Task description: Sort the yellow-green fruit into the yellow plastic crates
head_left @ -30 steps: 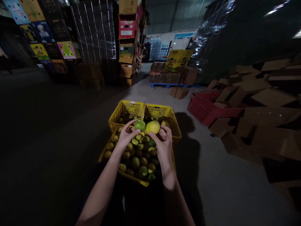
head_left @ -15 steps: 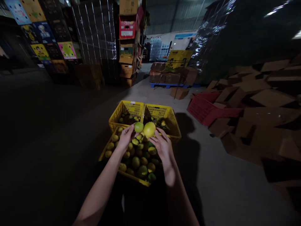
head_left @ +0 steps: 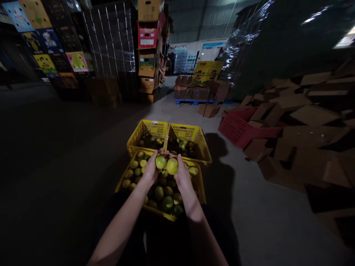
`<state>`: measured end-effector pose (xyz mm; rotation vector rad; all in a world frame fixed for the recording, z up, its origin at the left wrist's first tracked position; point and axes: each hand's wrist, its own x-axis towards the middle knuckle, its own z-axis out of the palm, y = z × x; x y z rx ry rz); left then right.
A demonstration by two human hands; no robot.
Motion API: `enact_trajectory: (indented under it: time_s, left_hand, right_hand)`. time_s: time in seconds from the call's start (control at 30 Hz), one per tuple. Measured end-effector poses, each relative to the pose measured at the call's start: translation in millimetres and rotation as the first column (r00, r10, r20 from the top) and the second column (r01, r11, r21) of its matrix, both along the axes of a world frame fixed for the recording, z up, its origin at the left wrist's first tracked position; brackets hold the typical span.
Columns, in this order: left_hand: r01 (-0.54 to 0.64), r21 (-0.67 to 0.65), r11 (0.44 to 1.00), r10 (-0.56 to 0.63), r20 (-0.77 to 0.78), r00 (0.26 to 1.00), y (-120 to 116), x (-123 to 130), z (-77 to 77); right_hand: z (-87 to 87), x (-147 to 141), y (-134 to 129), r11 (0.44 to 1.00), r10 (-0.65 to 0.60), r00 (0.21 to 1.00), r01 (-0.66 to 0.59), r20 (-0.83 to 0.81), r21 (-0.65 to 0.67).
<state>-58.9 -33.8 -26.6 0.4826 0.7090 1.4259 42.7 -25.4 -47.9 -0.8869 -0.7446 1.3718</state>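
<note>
My left hand [head_left: 151, 168] is closed on a green lemon [head_left: 161, 162], fingers curled behind it. Close beside it, my right hand [head_left: 181, 173] grips a yellower lemon [head_left: 172, 166] from its far and right sides. Both fruits are held above the near yellow crate [head_left: 202, 188], which is filled with many green and yellow lemons [head_left: 159, 193]. Beyond my hands stand two more yellow crates, a left one [head_left: 133, 138] and a right one [head_left: 203, 146], each with some fruit low inside.
A red crate [head_left: 235, 127] lies at the right by a heap of flattened cardboard boxes [head_left: 302, 144]. Farther off are a blue pallet [head_left: 191, 101] with cartons, a small carton [head_left: 209, 110] on the floor and a tall stack of boxes [head_left: 146, 64].
Both hands have come lower and nearer to me with their lemons. My fingers now wrap farther behind the fruits, and the view has shifted slightly.
</note>
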Motion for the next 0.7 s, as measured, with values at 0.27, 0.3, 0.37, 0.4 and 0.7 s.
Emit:
enact_trajectory:
  time_s: [0.27, 0.3, 0.37, 0.4, 0.7]
  left_hand:
    - [0.016, 0.054, 0.998, -0.02, 0.087, 0.996, -5.6, 5.3, -0.6]
    - [0.024, 0.049, 0.999, -0.028, 0.096, 0.995, -4.9, 4.7, -0.9]
    - [0.018, 0.004, 1.0, -0.018, 0.129, 0.992, -2.3, 3.2, -2.7]
    - [0.01, -0.041, 0.999, -0.004, 0.145, 0.989, -0.6, 2.5, -4.0]
    - [-0.053, -0.227, 0.973, 0.1, 0.201, 0.974, 3.9, -6.8, -4.2]
  right_hand:
    - [7.0, -9.1, -3.9, 0.998, -0.051, 0.997, 0.054, -0.059, 0.04]
    - [7.3, -8.9, -4.2, 0.997, -0.052, 0.996, 0.056, -0.068, 0.045]
    - [6.5, -8.2, -3.8, 0.998, -0.055, 0.993, 0.056, -0.103, 0.009]
    - [5.7, -7.6, -3.3, 0.998, -0.052, 0.991, 0.05, -0.125, -0.024]
    - [8.5, 5.8, -1.9, 0.964, 0.051, 0.935, -0.138, -0.351, -0.228]
